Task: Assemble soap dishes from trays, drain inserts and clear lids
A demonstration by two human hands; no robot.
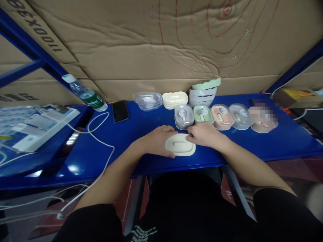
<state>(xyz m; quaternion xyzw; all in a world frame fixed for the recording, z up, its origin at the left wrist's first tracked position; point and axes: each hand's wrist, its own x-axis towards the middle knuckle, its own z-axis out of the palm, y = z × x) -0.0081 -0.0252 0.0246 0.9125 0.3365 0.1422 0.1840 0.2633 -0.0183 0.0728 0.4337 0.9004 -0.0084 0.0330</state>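
A cream oval plastic tray (pixel 180 145) with a raised slot-shaped ridge lies on the blue table before me. My left hand (pixel 161 139) wraps its left end, thumb on the near side and fingers on the far side. The curled fingers of my right hand (pixel 203 134) press on its far right rim; their tips are partly hidden. Just beyond stand lidded small boxes with round stickers: a grey one (pixel 184 117), a green one (pixel 202 115) and a pink one (pixel 222 117).
Behind are stacked clear lids (pixel 148 101), cream trays (pixel 175 99) and grey bowls (pixel 202 96) topped by a green one (pixel 207 84). A phone (pixel 120 111), a water bottle (pixel 87 94) and a white cable (pixel 111 156) lie left. Cardboard (pixel 121 43) walls the back.
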